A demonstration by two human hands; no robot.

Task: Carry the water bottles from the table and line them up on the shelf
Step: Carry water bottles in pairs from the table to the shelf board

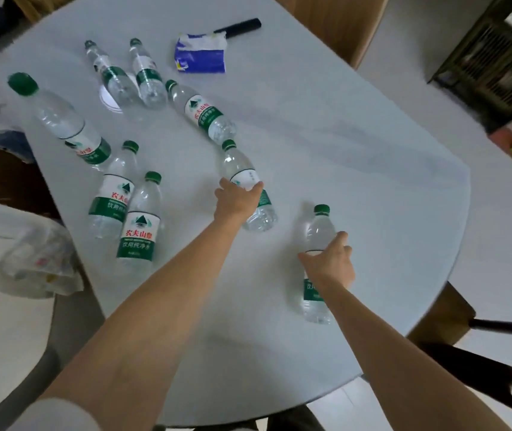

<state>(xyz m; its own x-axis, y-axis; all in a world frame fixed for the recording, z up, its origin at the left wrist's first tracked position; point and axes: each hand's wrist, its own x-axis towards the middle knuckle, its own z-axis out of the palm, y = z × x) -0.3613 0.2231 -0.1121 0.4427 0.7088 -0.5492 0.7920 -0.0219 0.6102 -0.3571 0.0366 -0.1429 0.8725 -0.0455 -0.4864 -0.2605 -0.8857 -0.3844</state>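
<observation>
Grasping one water bottle (250, 185) each, both hands reached over the table (357, 157). Left hand (236, 200) wrapped the mid-table bottle; right hand (331, 264) clasped the second bottle (318, 231) nearer the table's right edge. Six bottles (138, 231) stood further left.

Both bare forearms reach forward over the tabletop (326, 144) from its near edge. The left hand (236, 200) stretches farther, toward the middle, palm down, fingers curled around a bottle (248, 188). The right hand (331, 262) sits nearer the right edge, palm down, fingers wrapped around another bottle (318, 244).
</observation>
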